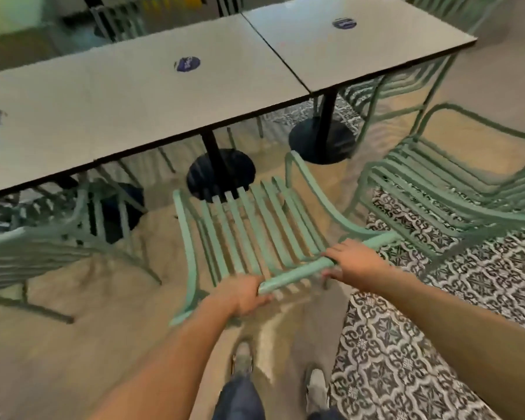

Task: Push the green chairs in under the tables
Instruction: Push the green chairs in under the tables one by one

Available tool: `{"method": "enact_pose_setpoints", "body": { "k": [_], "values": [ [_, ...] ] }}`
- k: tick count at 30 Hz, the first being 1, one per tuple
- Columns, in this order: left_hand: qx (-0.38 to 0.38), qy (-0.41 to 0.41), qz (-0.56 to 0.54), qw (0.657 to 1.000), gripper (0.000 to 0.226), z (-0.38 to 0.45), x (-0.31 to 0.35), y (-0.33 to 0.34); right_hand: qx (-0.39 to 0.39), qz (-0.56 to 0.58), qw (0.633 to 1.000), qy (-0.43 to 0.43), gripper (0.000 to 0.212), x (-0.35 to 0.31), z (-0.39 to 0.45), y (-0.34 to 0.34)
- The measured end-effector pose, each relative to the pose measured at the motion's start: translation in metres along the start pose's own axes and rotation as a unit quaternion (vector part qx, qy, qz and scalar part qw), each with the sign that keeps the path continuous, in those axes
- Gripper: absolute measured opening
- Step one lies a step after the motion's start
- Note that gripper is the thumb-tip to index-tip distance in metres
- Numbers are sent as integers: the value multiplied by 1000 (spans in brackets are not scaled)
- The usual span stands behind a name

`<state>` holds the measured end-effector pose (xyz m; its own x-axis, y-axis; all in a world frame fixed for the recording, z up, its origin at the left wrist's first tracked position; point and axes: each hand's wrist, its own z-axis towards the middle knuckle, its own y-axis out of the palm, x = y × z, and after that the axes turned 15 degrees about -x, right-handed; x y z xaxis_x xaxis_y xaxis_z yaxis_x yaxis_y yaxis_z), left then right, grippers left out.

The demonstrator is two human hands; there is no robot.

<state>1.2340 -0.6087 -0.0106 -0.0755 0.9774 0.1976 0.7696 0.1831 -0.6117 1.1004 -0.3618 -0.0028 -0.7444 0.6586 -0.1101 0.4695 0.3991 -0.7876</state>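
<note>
Green slatted metal chair (249,231) held by its top back rail, front of seat just short of the near edge of the middle table (140,98), not yet under it. Chair's front legs hidden below the seat slats; lower left part cut by the left arm.

Left hand (243,295) curled round the left end of the rail, fingers wrapped underneath and out of view, knuckles up. Right hand (353,262) curled round the rail further right, fingertips showing beneath the bar, thumb not clear. Both forearms stretched forward from the bottom corners of view, wrists roughly straight.

Second green chair (455,183) well out from the right table (361,47), on the patterned tile floor (406,344), cut off at the right edge of view. Third green chair (28,253) at left, smeared by motion blur, partly under the left end of the tables, cut off at the left edge. More green chairs behind the far edge, too blurred to count.

Black pedestal bases (222,174) below the tabletops, one partly hidden by the seat slats. Round blue stickers (187,63) on the tabletops, print unreadable. Two shoes (243,359) and dark trouser legs at bottom centre, blurred.
</note>
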Motion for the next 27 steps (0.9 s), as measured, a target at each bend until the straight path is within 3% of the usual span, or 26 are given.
{"method": "enact_pose_setpoints", "body": {
  "k": [4, 7, 11, 16, 18, 23, 27],
  "values": [
    [102, -57, -59, 991, 63, -24, -9, 42, 9, -39, 999, -10, 53, 9, 1, 4],
    [182, -90, -40, 978, 59, -36, -15, 60, 44, -65, 997, -28, 55, 13, 5, 13],
    [219, -113, -31, 969, 60, -29, -15, 63, 86, -75, 993, -39, 38, 20, 12, 15],
    [223, -109, -29, 968, 80, -27, -28, 53, 122, -89, 987, -57, 52, 22, 28, 10],
    [218, -106, -39, 969, 84, -24, -37, 43, 151, -92, 982, -64, 45, 23, 39, 4],
    [209, -118, -38, 970, 82, -15, -61, 16, 172, -94, 978, -74, 36, 21, 70, -21],
    [202, -111, -38, 972, 60, -8, -84, -7, 104, -74, 990, -52, 41, 16, 95, -47]
  ]
}}
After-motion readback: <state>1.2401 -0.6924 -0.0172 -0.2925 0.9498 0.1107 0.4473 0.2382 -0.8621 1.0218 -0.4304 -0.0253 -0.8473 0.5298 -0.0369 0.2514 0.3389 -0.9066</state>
